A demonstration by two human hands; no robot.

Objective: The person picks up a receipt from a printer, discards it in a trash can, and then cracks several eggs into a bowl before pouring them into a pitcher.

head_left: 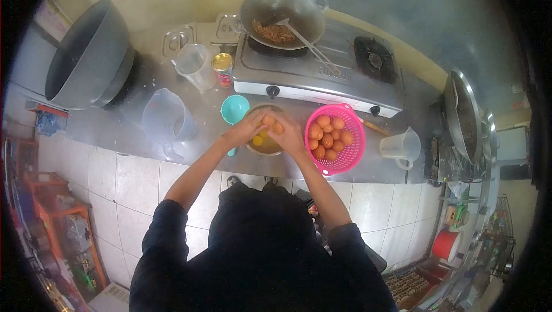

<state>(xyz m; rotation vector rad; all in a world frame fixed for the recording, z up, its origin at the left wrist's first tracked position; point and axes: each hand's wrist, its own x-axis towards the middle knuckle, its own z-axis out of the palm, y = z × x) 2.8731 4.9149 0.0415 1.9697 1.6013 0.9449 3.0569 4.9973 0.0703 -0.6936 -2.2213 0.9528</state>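
Both hands meet over a round bowl (pixel 265 152) at the counter's front edge. My left hand (pixel 248 128) is closed on a brown eggshell piece (pixel 268 120). Right beside it, my right hand (pixel 291 135) grips another brown rounded eggshell piece (pixel 279 128). Yellow yolk (pixel 257 139) shows in the bowl below the fingers, amid clear liquid. A pink perforated basket (pixel 360 150) with several whole brown eggs (pixel 328 139) stands just right of my right hand. Close to my left hand sits a turquoise round cup (pixel 235 108).
Behind the bowl, a gas stove (pixel 322 82) carries a wok (pixel 261 3) with brown food and a spatula (pixel 310 45). Clear jugs (pixel 168 118) and a can (pixel 222 72) stand left; another measuring jug (pixel 401 146) stands right. A large grey bowl (pixel 92 59) occupies the far left.
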